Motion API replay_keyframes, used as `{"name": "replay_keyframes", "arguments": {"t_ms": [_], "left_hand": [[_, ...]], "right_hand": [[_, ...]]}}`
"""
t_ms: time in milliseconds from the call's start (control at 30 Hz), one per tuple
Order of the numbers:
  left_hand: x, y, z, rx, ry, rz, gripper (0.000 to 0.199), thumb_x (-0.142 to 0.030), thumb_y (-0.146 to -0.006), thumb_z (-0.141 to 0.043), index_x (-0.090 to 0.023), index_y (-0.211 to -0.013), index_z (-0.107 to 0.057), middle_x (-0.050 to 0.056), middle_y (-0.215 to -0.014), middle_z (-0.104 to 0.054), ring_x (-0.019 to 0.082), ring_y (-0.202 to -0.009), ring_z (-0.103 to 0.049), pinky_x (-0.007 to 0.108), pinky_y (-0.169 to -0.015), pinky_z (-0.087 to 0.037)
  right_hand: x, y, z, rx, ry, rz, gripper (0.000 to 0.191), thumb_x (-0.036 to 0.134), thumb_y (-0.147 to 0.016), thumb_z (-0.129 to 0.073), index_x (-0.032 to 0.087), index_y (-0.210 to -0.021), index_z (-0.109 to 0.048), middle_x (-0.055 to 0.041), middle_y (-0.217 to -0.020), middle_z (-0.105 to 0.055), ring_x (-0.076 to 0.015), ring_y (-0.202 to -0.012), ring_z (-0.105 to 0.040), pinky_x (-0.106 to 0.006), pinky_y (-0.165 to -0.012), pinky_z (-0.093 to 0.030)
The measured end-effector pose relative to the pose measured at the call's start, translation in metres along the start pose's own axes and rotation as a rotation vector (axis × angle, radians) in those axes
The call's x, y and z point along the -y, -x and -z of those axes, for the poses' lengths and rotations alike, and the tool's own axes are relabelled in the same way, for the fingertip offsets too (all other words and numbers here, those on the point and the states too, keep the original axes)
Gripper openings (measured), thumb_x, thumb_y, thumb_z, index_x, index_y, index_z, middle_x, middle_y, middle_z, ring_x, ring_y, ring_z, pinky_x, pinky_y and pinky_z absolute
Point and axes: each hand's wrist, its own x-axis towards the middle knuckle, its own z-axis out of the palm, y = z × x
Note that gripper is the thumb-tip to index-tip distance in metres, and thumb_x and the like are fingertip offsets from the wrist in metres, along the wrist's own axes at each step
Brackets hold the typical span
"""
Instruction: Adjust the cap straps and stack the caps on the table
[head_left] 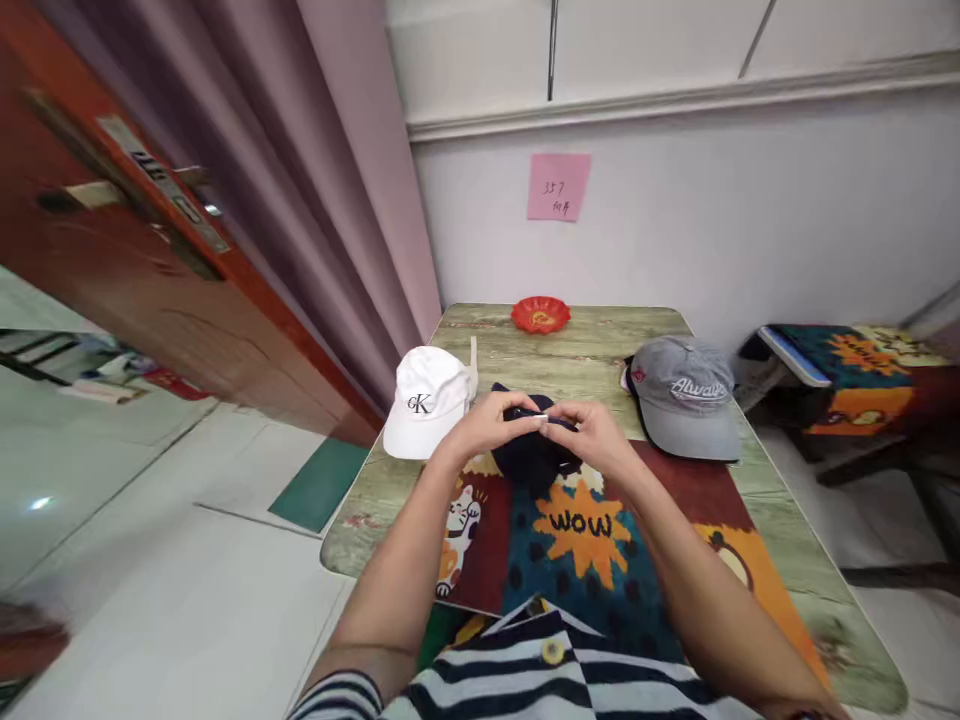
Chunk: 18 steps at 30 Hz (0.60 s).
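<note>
A dark navy cap (531, 462) rests on the patterned mat in the middle of the table, its strap side raised between my hands. My left hand (495, 422) pinches the left part of the strap. From the other side, my right hand (589, 432) pinches the strap's right part. The fingertips of both hands nearly meet at a small white piece (541, 420) on the strap. A white cap (427, 398) with dark letters lies beside my left hand. To the right of my right hand sits a grey cap (686, 395) marked "Always", with a dark brim edge under it.
A red scalloped dish (541, 315) stands at the back of the wooden table (615, 335). The mat (585, 580) covers the front middle. Behind are a wall with a pink note (559, 187) and a curtain (352, 180). A stool (862, 370) stands at the right.
</note>
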Motion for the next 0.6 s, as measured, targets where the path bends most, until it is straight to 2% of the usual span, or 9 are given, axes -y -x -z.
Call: {"name": "replay_keyframes", "arguments": {"t_ms": [233,433,533,600], "left_hand": [[0.003,-0.001,0.004,-0.008,0.013,0.035,0.033,-0.049,-0.082,-0.071,-0.017,-0.086,-0.072,0.003,-0.086,-0.071,0.019,-0.083,-0.063,0.028,-0.075,-0.045],[0.003,0.0,0.003,-0.032,0.045,0.043,0.026,-0.042,-0.081,-0.071,-0.016,-0.078,-0.07,0.001,-0.076,-0.066,0.016,-0.074,-0.057,0.027,-0.069,-0.042],[0.004,0.002,0.006,-0.034,0.146,0.046,0.025,-0.041,-0.08,-0.072,-0.017,-0.079,-0.069,0.0,-0.076,-0.063,0.014,-0.072,-0.054,0.026,-0.068,-0.041],[0.006,0.003,0.011,-0.03,0.257,0.064,0.026,-0.043,-0.08,-0.073,-0.017,-0.079,-0.068,-0.001,-0.074,-0.06,0.012,-0.068,-0.051,0.025,-0.066,-0.039]], "right_hand": [[0.0,0.001,0.002,0.019,-0.004,0.017,0.028,0.043,-0.089,-0.062,0.019,-0.086,-0.076,-0.0006,-0.074,-0.07,-0.0162,-0.068,-0.057,-0.027,-0.065,-0.04],[0.0,-0.001,-0.004,-0.008,0.026,0.009,0.029,0.045,-0.088,-0.064,0.018,-0.082,-0.075,-0.0001,-0.069,-0.067,-0.015,-0.064,-0.055,-0.026,-0.061,-0.038],[-0.001,-0.001,-0.002,0.005,-0.083,-0.004,0.03,0.047,-0.087,-0.066,0.019,-0.09,-0.076,-0.0011,-0.076,-0.069,-0.0157,-0.069,-0.058,-0.027,-0.066,-0.041],[-0.004,-0.001,0.002,0.041,-0.191,-0.04,0.033,0.05,-0.086,-0.068,0.019,-0.092,-0.075,-0.0006,-0.074,-0.067,-0.0151,-0.068,-0.057,-0.026,-0.065,-0.041]]}}
